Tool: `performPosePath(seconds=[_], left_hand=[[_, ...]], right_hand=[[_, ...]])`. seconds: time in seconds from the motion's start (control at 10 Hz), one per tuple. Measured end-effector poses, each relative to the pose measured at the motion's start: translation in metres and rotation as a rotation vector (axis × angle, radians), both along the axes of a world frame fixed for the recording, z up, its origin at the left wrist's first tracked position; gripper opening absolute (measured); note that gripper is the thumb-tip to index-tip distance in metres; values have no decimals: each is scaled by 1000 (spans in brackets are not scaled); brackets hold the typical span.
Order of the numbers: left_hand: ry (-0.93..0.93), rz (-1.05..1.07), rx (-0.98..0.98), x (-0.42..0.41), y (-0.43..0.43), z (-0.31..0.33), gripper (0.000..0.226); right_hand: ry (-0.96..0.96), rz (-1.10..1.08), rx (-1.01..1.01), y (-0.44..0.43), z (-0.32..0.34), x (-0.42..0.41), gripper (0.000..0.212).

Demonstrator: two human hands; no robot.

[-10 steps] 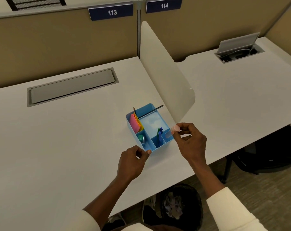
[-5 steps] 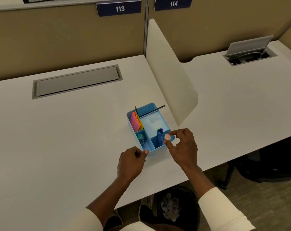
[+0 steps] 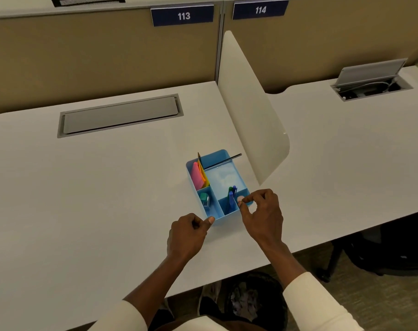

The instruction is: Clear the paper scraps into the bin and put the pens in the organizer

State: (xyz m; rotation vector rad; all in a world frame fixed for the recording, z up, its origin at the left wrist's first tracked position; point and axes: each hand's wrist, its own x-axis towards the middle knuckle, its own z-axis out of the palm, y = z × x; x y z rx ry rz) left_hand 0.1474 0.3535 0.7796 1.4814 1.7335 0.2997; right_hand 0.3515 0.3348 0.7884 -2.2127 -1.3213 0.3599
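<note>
A blue organizer (image 3: pixel 229 174) stands on the white desk near its front edge. Blue and green pens (image 3: pixel 231 195) stand in its front compartment, and a black pen (image 3: pixel 223 161) leans across its far end. My left hand (image 3: pixel 187 236) is a closed fist, its thumb touching the organizer's near corner. My right hand (image 3: pixel 263 216) pinches a small pink round piece (image 3: pixel 240 199) between thumb and forefinger, right at the organizer's front right compartment. A black bin (image 3: pixel 253 302) with crumpled paper scraps sits under the desk.
Pink and orange sticky notes (image 3: pixel 198 175) and a small green item (image 3: pixel 204 199) fill the organizer's left compartments. A white divider panel (image 3: pixel 251 108) rises just right of the organizer. A grey cable hatch (image 3: pixel 119 114) lies at the back left, an open one (image 3: pixel 370 80) on the neighbouring desk.
My right hand has brought the small pink piece down and left, from beside the organizer to its front right compartment. My left hand has stayed at the near corner.
</note>
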Motion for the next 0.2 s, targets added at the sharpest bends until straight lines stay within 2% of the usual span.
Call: performPosePath(seconds=[0.2], left_hand=[[30,4,43,-3,2,0,43]], right_hand=[[-86,40,161,-4,5,0,28]])
